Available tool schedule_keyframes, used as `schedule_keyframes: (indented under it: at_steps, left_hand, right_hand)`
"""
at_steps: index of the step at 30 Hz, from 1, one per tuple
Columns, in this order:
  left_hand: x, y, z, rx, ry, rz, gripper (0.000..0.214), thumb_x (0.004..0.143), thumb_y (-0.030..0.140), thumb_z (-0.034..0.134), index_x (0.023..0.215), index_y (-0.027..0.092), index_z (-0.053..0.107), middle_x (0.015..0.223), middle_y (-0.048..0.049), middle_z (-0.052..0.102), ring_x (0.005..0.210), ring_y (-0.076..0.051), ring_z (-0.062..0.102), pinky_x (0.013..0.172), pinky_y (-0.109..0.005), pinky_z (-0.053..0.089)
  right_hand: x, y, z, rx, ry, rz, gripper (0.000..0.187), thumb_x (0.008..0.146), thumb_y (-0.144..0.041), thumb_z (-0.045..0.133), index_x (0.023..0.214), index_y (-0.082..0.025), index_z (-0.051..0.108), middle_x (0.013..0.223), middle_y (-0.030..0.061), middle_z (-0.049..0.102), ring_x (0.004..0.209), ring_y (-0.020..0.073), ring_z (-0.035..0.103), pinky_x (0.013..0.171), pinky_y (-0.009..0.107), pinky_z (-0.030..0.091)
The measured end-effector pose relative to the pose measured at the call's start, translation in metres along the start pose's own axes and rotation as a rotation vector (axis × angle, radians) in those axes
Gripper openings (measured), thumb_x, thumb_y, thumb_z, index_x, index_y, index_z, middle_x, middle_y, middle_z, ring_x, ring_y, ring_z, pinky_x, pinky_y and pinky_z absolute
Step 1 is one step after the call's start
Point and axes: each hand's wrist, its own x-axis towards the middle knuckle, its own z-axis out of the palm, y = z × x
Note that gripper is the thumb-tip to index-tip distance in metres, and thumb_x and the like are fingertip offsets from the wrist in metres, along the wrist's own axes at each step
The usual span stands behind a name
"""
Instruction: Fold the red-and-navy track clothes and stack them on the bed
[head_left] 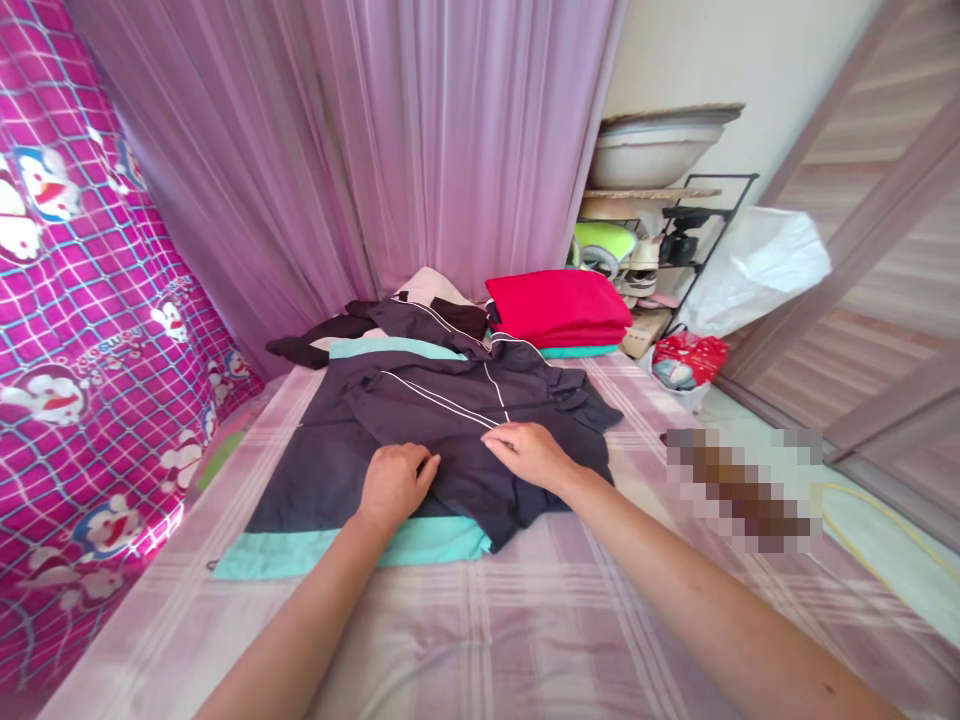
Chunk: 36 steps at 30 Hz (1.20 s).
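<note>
A dark navy jacket [420, 410] with white piping and teal bands lies spread on the pink plaid bed [525, 620]. My left hand [394, 482] rests on its lower front, fingers curled against the cloth. My right hand [529, 452] lies just to the right, fingertips pinching the fabric near the white zip line. Both hands touch the jacket and sit close together.
A folded red garment [559, 305] on a teal one sits at the bed's far end. Purple curtain [375, 150] behind, pink cartoon cloth [82, 330] on the left. A rack [660, 250] with shoes and a basin, a white bag [757, 265] and a red bag [690, 360] stand right.
</note>
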Motion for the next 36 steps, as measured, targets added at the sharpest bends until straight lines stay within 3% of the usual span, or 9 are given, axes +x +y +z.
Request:
schedule_keyframes:
  at_steps: [2,5,13,21,24,27,31,33,36]
  left_hand:
    - [0.006,-0.009,0.007,-0.015,0.12,-0.025,0.034,0.096,0.039,0.045,0.106,0.022,0.072,0.112,-0.0113,0.074,0.109,-0.027,0.065,0.102,-0.046,0.047]
    - [0.01,-0.021,0.024,-0.007,0.232,-0.08,0.046,0.094,0.043,0.05,0.133,0.022,0.061,0.146,-0.013,0.056,0.138,-0.033,0.047,0.115,-0.055,0.033]
    - [0.005,-0.023,0.038,0.033,0.099,-0.198,0.064,0.093,0.057,0.046,0.144,0.019,0.052,0.154,-0.0137,0.046,0.144,-0.036,0.038,0.119,-0.057,0.028]
    - [0.004,-0.019,0.04,0.031,0.034,-0.244,0.068,0.091,0.061,0.046,0.144,0.019,0.053,0.154,-0.0126,0.046,0.145,-0.037,0.036,0.12,-0.057,0.028]
    - [0.004,-0.017,0.037,0.035,0.022,-0.249,0.066,0.092,0.06,0.046,0.143,0.019,0.053,0.154,-0.0116,0.046,0.145,-0.036,0.036,0.12,-0.057,0.028]
    - [0.004,-0.016,0.032,0.051,0.007,-0.257,0.066,0.094,0.06,0.042,0.144,0.018,0.052,0.155,-0.0105,0.046,0.146,-0.034,0.036,0.121,-0.056,0.028]
    - [0.005,-0.015,0.03,0.087,0.001,-0.248,0.066,0.094,0.059,0.042,0.145,0.017,0.052,0.155,-0.0105,0.045,0.146,-0.035,0.036,0.121,-0.055,0.028]
    - [0.006,-0.015,0.031,0.105,-0.003,-0.247,0.065,0.095,0.057,0.042,0.145,0.017,0.051,0.155,-0.0105,0.045,0.145,-0.035,0.036,0.12,-0.054,0.029]
    - [0.008,-0.016,0.031,0.128,-0.014,-0.245,0.063,0.096,0.055,0.041,0.145,0.017,0.052,0.155,-0.0098,0.045,0.145,-0.035,0.037,0.12,-0.054,0.029]
  right_hand:
    - [0.032,-0.009,-0.004,-0.041,0.065,0.066,0.03,0.095,-0.028,0.049,0.1,-0.029,0.079,0.103,0.0013,0.078,0.095,0.0202,0.072,0.083,0.028,0.051]
    - [0.084,-0.023,0.002,-0.119,0.06,0.124,0.03,0.094,-0.027,0.05,0.099,-0.031,0.078,0.103,0.0003,0.079,0.095,0.0214,0.072,0.08,0.028,0.05]
    - [0.196,-0.047,0.061,-0.196,0.017,0.138,0.032,0.096,-0.042,0.05,0.111,-0.026,0.074,0.114,0.0072,0.074,0.104,0.0234,0.067,0.086,0.031,0.049]
    - [0.238,-0.038,0.103,-0.253,-0.002,0.147,0.028,0.099,-0.036,0.049,0.11,-0.022,0.07,0.117,0.0118,0.069,0.108,0.0248,0.064,0.089,0.034,0.049]
    - [0.235,-0.039,0.1,-0.218,-0.013,0.148,0.03,0.099,-0.037,0.049,0.116,-0.021,0.067,0.118,0.0126,0.068,0.109,0.0262,0.064,0.091,0.037,0.05]
    - [0.21,-0.043,0.086,-0.171,0.055,-0.01,0.035,0.099,-0.029,0.047,0.129,-0.018,0.061,0.128,0.0124,0.065,0.117,0.0251,0.061,0.1,0.039,0.048]
    - [0.128,-0.033,0.072,-0.114,0.093,-0.221,0.043,0.101,-0.021,0.035,0.138,-0.015,0.056,0.14,0.011,0.059,0.13,0.0185,0.054,0.112,0.034,0.041]
    - [0.081,-0.018,0.068,-0.152,-0.011,-0.237,0.045,0.101,-0.025,0.036,0.14,-0.015,0.054,0.143,0.0117,0.058,0.133,0.0194,0.052,0.114,0.037,0.04]
    - [0.035,0.006,0.062,-0.282,-0.118,-0.141,0.049,0.1,-0.035,0.043,0.145,-0.02,0.051,0.153,0.0102,0.047,0.143,0.0264,0.04,0.118,0.052,0.032]
